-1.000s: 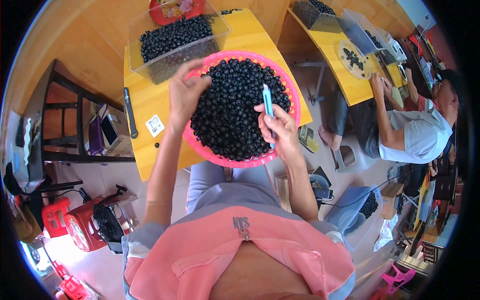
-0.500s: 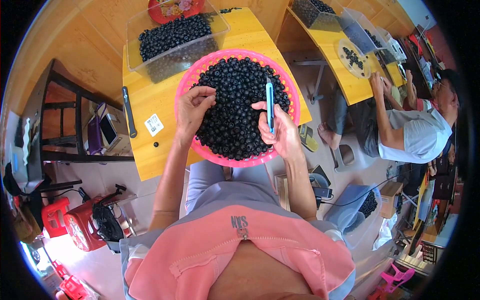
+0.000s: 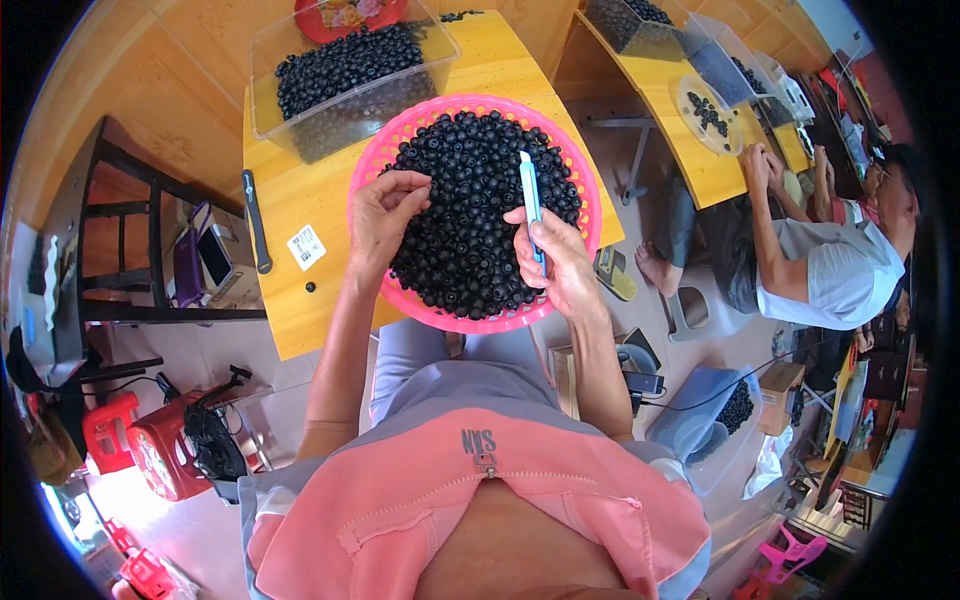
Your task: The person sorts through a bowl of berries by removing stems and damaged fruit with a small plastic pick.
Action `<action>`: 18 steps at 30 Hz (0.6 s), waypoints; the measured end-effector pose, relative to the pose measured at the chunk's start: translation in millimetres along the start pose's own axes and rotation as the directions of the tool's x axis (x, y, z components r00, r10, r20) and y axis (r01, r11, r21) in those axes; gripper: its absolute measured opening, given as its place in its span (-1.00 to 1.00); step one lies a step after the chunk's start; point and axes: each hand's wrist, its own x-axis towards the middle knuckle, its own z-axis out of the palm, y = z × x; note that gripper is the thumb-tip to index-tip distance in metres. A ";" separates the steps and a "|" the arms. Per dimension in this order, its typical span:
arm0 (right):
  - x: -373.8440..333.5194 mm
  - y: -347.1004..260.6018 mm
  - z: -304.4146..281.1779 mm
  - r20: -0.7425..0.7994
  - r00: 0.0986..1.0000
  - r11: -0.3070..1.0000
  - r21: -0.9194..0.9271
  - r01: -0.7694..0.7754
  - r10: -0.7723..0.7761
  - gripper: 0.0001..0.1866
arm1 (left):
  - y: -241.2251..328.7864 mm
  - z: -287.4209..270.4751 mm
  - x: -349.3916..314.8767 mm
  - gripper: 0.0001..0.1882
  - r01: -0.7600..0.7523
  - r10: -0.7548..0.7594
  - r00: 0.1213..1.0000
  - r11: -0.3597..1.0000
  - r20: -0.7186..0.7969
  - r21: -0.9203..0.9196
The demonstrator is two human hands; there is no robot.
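A pink basket (image 3: 357, 215) with openwork sides sits before me, heaped with small, round, black bead-like pieces (image 3: 463, 220). Over its left side, my left hand (image 3: 390, 217) has thumb and fingertips pinched together; what they hold, if anything, is too small to make out. My right hand (image 3: 557, 262) is wrapped round a light-blue utility knife (image 3: 530, 192) above the right half of the heap. The knife points away from me, its pale tip extended over the black pieces.
The yellow table (image 3: 300, 320) carries a clear bin (image 3: 350, 120) of black pieces, a red floral tray (image 3: 350, 18), a black-handled tool (image 3: 256, 222) and a white label (image 3: 306, 247). At right, a person (image 3: 825, 265) works at another table (image 3: 690, 165). A translucent tub (image 3: 690, 410) stands on the floor.
The utility knife has turned in my right hand, its tip swinging left and slightly away from me. My left hand keeps its pinch in nearly the same place.
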 end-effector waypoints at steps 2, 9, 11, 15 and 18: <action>-0.2 0.2 0.0 -0.001 1.000 1.000 0.001 -0.006 0.006 -0.71 | 0.5 0.2 -0.2 -0.85 0.008 -0.008 1.000 1.000 -0.004 0.007; -1.6 0.1 1.2 -0.004 1.000 0.999 -0.021 -0.024 0.024 -0.72 | -1.1 -0.6 0.1 -0.85 0.003 -0.003 1.000 1.000 0.000 0.003; -2.4 -0.7 2.4 -0.005 1.000 0.999 -0.030 -0.018 0.018 -0.72 | -0.2 -0.3 -0.2 -0.85 0.006 -0.006 1.000 1.000 -0.002 0.004; -2.6 -0.5 2.2 -0.003 1.000 0.999 -0.027 -0.026 0.026 -0.73 | -1.7 -0.8 0.4 -0.85 0.009 -0.009 1.000 1.000 -0.003 -0.003; -1.8 -0.6 1.4 -0.002 1.000 0.999 -0.030 -0.026 0.026 -0.72 | 1.3 -0.1 -0.2 -0.86 0.024 -0.023 1.000 1.000 -0.010 0.007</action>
